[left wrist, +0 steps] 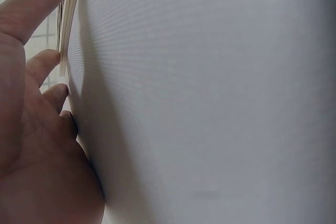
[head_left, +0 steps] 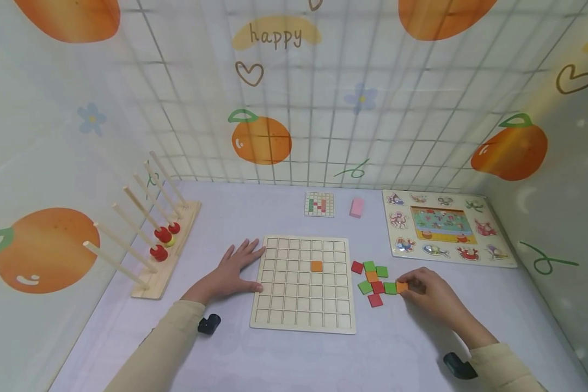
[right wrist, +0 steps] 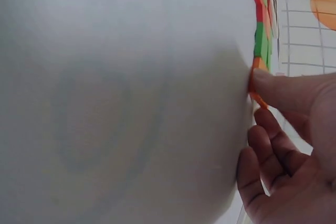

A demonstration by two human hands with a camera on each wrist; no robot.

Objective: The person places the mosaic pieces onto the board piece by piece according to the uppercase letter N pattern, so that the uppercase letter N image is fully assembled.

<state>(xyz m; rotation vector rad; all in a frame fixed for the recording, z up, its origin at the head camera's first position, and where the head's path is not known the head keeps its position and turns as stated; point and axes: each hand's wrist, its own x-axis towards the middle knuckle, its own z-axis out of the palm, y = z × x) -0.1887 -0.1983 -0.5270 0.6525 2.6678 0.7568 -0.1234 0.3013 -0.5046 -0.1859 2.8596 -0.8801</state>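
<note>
A wooden grid board (head_left: pixel 299 305) lies flat in the middle of the table, with one orange square tile (head_left: pixel 316 266) in a cell of its upper right part. My left hand (head_left: pixel 232 275) rests at the board's left edge, fingers spread, thumb and fingertips touching the rim. To the right of the board, several red, green and orange square tiles (head_left: pixel 378 287) lie in a loose cluster. My right hand (head_left: pixel 428 294) pinches an orange tile (head_left: pixel 402 287) at the cluster's right end, between thumb and fingers. In the right wrist view that orange tile (right wrist: pixel 255 82) is low against the table, beside a green one.
A wooden peg stand (head_left: pixel 166 267) with red and yellow beads stands at left. Behind the board lie a small pattern card (head_left: pixel 319 204) and a pink block (head_left: pixel 356 207). A sea-animal puzzle board (head_left: pixel 446 253) lies at back right. A printed curtain covers the wire grid behind.
</note>
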